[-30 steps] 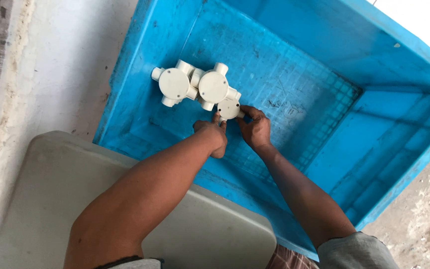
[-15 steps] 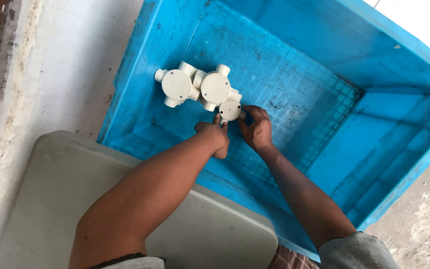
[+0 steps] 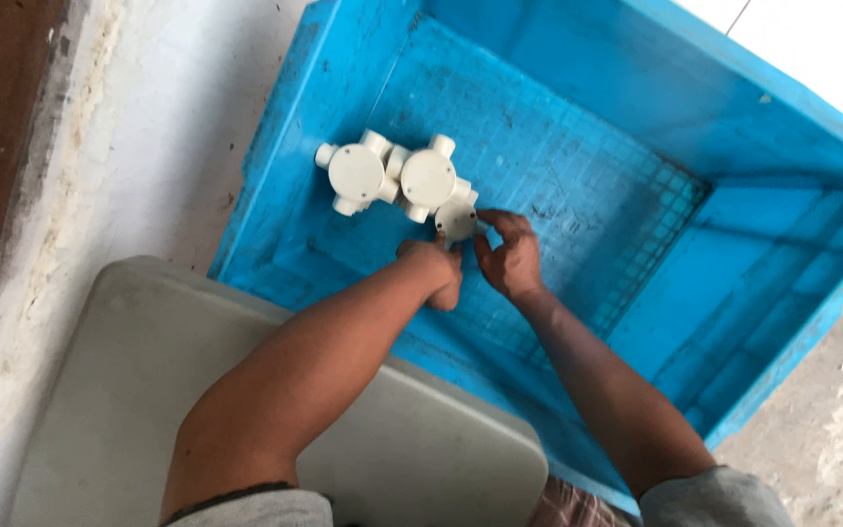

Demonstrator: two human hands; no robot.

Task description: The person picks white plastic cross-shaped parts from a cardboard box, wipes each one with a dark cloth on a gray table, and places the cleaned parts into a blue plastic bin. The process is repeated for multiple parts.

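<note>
I am seeing no packages, labels, signs or screens from the head camera — nothing printed or wrapped is showing anywhere in view.

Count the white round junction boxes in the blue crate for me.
3: one at the left, one beside it in the middle, and a smaller one between both hands' fingertips. The hands may hide others.
</note>
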